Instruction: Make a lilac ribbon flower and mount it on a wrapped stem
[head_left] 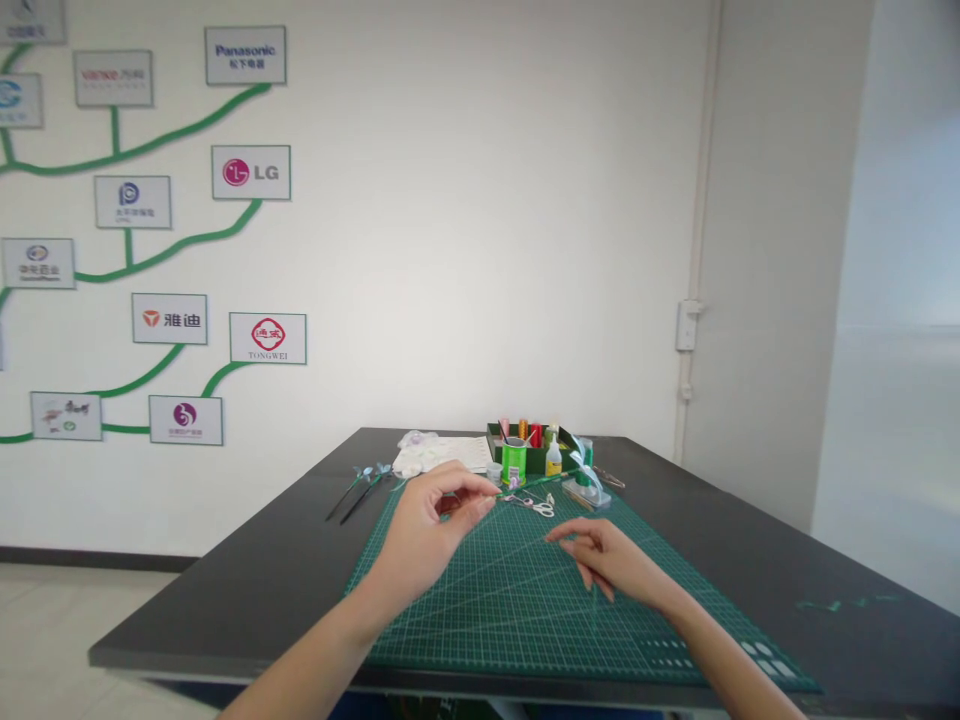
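While the left hand [431, 525] hangs above the mat [525, 610], its thumb and fingertips clamp on a thin green strand [541, 484], which slants away rightward, up past the scissors [545, 508] toward the bottle [553, 462]. Over to the right hand [611, 556], low above the mat, fingers loosely bent and apart! Behind, the can [514, 460] and bottle stand before the box [536, 465], their labels too small to read. And there's the wall, busy with lettering: the Panasonic sign [245, 56] up top, the LG sign [251, 173] beneath, the 雅迪 sign [169, 319] lower left, the TONGWEI sign [268, 338] with its red emblem; some others blur.
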